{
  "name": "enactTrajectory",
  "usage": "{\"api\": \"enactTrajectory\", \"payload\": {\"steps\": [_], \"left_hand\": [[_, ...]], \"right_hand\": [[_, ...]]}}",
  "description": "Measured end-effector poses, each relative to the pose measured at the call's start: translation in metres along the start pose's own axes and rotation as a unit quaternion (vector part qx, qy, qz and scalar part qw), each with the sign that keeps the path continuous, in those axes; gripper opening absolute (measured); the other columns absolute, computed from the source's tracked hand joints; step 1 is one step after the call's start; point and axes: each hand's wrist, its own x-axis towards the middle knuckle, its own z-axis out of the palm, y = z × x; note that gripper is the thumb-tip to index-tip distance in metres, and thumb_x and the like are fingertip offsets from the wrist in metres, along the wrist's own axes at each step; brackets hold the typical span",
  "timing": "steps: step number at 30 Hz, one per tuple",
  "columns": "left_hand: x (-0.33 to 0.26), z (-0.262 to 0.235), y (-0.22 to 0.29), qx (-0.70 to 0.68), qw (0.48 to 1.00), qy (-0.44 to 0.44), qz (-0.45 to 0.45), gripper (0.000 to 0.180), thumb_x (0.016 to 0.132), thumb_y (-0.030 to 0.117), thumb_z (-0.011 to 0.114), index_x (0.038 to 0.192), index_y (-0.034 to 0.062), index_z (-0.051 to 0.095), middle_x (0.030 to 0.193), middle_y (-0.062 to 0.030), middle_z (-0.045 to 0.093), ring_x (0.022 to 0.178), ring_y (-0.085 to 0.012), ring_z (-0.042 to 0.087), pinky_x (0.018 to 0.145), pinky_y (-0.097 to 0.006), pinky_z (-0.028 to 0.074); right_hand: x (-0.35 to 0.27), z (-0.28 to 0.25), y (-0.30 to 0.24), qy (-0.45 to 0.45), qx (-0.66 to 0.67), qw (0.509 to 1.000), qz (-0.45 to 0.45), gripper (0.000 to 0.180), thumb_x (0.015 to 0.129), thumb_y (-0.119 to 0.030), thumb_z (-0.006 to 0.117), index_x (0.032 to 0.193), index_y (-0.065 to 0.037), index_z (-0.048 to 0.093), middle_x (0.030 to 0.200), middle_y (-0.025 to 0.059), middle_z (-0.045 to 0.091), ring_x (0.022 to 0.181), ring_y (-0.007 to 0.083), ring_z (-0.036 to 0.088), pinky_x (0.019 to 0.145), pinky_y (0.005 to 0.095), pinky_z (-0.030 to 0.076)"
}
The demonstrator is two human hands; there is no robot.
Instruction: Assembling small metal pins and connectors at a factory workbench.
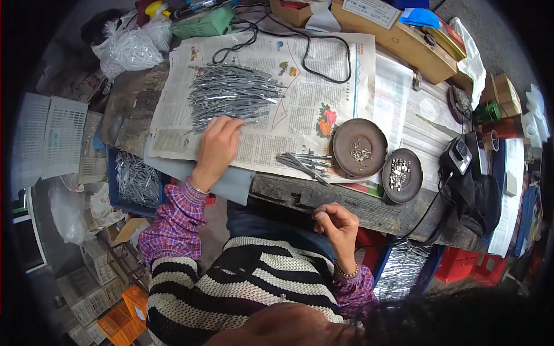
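Note:
My left hand (220, 144) rests at the near edge of a heap of thin silvery-grey metal strips (234, 92). Its fingers are bent together, and their tips are hidden among the strips. The heap lies on spread newspaper (306, 52) on the workbench. Just off the bench's front edge, my right hand (337, 226) is closed, thumb against fingers; whatever sits in the pinch is too small to make out. Beyond it, a small bunch of strips (306, 164) lies beside a round brown dish (344, 138) of tiny metal pieces (362, 153). A second dish (407, 196) holds shinier small pieces (399, 174).
Blue bins of metal strips stand below the bench, one at left (112, 190) and one at right (437, 259). A black cable (349, 63) loops over the newspaper. At the back are a green plastic basket (205, 22) and a long cardboard box (404, 43).

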Motion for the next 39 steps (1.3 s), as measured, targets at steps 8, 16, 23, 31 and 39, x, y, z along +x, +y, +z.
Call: {"api": "enactTrajectory", "payload": {"steps": [8,16,23,31,39], "left_hand": [[-0.006,0.002,-0.007,-0.015,1.000,-0.018,-0.012,0.012,0.074,0.002,0.061,0.086,0.0019,0.060,0.085,-0.0098,0.056,0.082,-0.0298,0.055,0.070,-0.038,0.045],[-0.009,-0.002,-0.003,0.027,0.999,-0.006,0.020,0.011,0.071,-0.001,0.060,0.081,0.0023,0.058,0.081,-0.0093,0.055,0.077,-0.0292,0.053,0.067,-0.037,0.044],[0.001,-0.012,0.070,-0.154,0.956,-0.034,0.248,0.022,0.063,0.004,0.067,0.084,0.0048,0.062,0.085,-0.0082,0.056,0.076,-0.0277,0.056,0.065,-0.037,0.046],[0.043,0.021,0.109,-0.230,0.934,-0.092,0.259,0.029,0.062,-0.003,0.067,0.090,0.0048,0.066,0.088,-0.0101,0.059,0.082,-0.0308,0.056,0.069,-0.039,0.047],[0.052,0.070,0.118,-0.121,0.937,-0.183,0.271,0.042,0.070,0.011,0.069,0.111,0.0056,0.060,0.122,-0.0137,0.049,0.117,-0.0345,0.041,0.096,-0.043,0.036]], "right_hand": [[0.026,0.007,-0.022,0.052,-0.249,0.946,-0.203,0.017,0.074,-0.001,0.068,0.091,0.000,0.062,0.085,0.0131,0.062,0.071,0.0280,0.061,0.061,0.0312,0.048],[0.057,0.025,-0.028,-0.006,-0.394,0.871,-0.294,0.030,0.069,0.002,0.067,0.098,-0.001,0.059,0.092,0.0139,0.058,0.083,0.0328,0.057,0.072,0.0360,0.047],[0.043,0.017,-0.023,-0.139,0.260,0.950,0.102,0.043,0.094,-0.022,0.051,0.129,0.004,0.043,0.112,0.0107,0.058,0.096,0.0161,0.058,0.081,0.0278,0.049],[0.016,-0.005,-0.009,-0.084,0.317,0.936,0.127,0.040,0.094,-0.009,0.044,0.133,0.001,0.040,0.089,0.0075,0.059,0.061,0.0077,0.050,0.055,0.0195,0.040],[-0.010,-0.023,-0.004,-0.038,0.316,0.943,0.100,0.037,0.094,-0.012,0.049,0.128,0.001,0.045,0.088,0.0067,0.059,0.059,0.0068,0.047,0.053,0.0187,0.037]]}}
